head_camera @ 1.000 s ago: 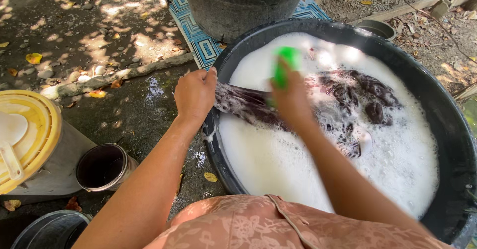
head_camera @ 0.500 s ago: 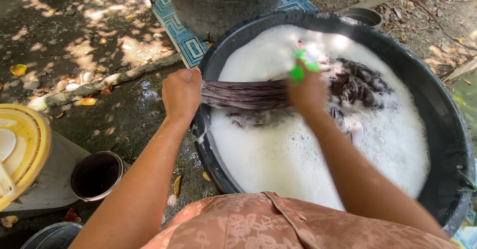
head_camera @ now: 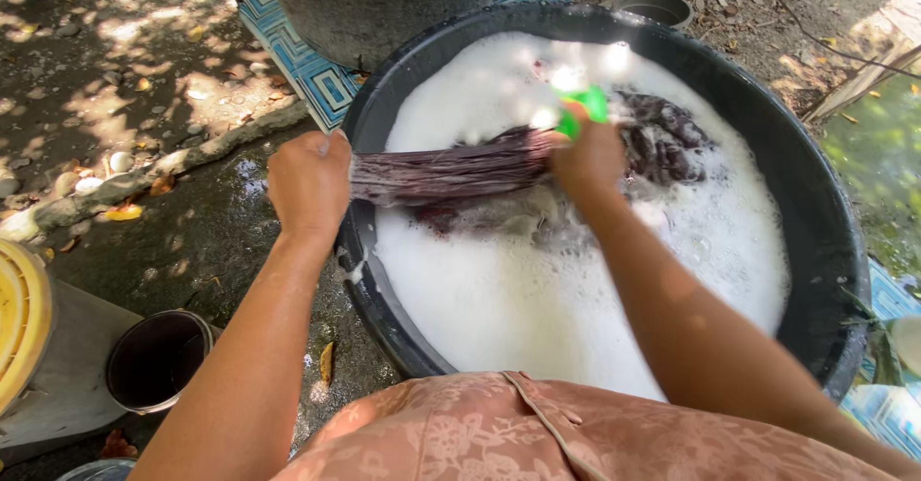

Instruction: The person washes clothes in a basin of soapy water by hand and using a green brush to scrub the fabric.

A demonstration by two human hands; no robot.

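— Head view, what have the hands got?
— Left hand is a closed fist at the rim of the big black tub, gripping one end of a dark wet cloth pulled taut over the suds.
— And the other?
— Right hand is curled tight around a green brush, pressed on the cloth near the middle of the tub. More of the cloth lies bunched in the foam just beyond it.
— Anything nearby?
— A small dark pot on the wet ground, left of the tub.
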